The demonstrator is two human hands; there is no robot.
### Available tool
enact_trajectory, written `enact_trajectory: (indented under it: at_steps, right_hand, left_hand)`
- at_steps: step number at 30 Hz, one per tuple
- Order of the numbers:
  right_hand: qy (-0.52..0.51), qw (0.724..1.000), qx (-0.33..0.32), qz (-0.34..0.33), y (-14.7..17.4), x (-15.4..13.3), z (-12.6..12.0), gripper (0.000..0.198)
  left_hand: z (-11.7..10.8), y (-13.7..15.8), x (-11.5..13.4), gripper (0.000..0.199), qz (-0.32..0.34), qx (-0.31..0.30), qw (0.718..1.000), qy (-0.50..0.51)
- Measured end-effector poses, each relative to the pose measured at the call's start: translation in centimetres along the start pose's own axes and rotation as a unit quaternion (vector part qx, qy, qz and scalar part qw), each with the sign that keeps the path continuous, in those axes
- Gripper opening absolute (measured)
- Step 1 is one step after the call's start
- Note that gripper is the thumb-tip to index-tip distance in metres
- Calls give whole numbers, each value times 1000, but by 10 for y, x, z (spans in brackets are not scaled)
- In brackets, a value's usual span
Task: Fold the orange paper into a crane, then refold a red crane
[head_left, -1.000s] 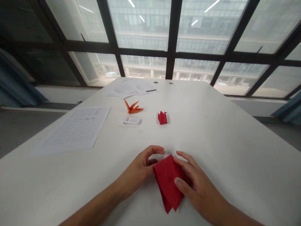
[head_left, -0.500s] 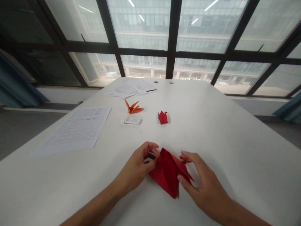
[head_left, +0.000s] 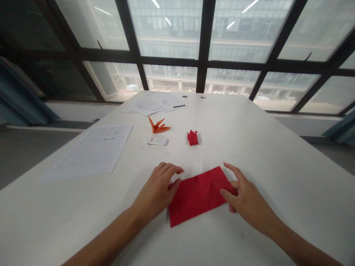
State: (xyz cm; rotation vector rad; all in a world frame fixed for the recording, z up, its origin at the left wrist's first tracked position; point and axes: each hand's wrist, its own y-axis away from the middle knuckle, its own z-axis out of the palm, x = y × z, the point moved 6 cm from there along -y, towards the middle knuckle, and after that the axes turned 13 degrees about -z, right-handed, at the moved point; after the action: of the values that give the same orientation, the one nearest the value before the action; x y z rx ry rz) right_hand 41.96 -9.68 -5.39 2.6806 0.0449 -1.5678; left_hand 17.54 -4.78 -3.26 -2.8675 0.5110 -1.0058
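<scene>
A sheet of red origami paper [head_left: 200, 196], folded into a rectangle, lies slightly slanted just above the near part of the table. My left hand [head_left: 160, 187] grips its left edge, thumb on top and the other fingers curled beyond the edge. At the right end, my right hand [head_left: 244, 197] pinches the paper between the thumb and bent fingers, while the index finger sticks out past the upper corner. Beyond the hands stands a small red paper crane [head_left: 192, 137]. An orange paper crane [head_left: 158, 126] rests farther left.
A white table [head_left: 266, 159] runs toward the windows. Left of the hands lies a printed sheet [head_left: 94, 151]. A small white tube with printing [head_left: 157, 140] is in front of the orange crane. More papers [head_left: 151, 103] are spread at the far end, near two round holes.
The red paper has gone from a pointed, partly opened shape to a flat rectangle. My right hand has shifted slightly right with its edge, and my left hand slightly left.
</scene>
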Motion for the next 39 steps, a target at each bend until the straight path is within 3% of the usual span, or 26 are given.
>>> enact_trajectory:
  at_steps: [2, 6, 11, 14, 21, 29, 33, 36, 39]
  right_hand:
    - [-4, 1000, -6, 8, 0, 0, 1, 74]
    - [20, 999, -19, -30, -1, 2, 2, 59]
    - [64, 994, -24, -83, -1, 4, 0, 28]
    - [42, 995, -25, -87, -2, 3, -3, 22]
    - [-7, 996, -15, -91, -4, 0, -8, 39]
    - [66, 977, -40, -200, 0, -15, -7, 29]
    - [24, 974, -55, -216, -3, -17, -7, 18]
    - [-31, 977, -56, -202, -3, -16, -9, 29]
    - [19, 978, -37, -205, -4, -15, -11, 25]
  left_hand:
    - [7, 9, 19, 18, 71, -64, 995, -30]
    - [20, 24, 40, 48, 109, -144, 982, -64]
    - [24, 22, 31, 45, 120, -162, 977, -72]
    - [20, 19, 25, 38, 138, -160, 975, -69]
    - [11, 12, 23, 19, 159, -117, 975, -102]
    - [-8, 10, 15, 20, 137, 25, 985, -99]
    - [-16, 8, 11, 17, 73, 39, 996, -26]
    - [-18, 8, 13, 17, 86, 34, 996, -14]
    - [-18, 7, 13, 17, 81, 38, 996, -8]
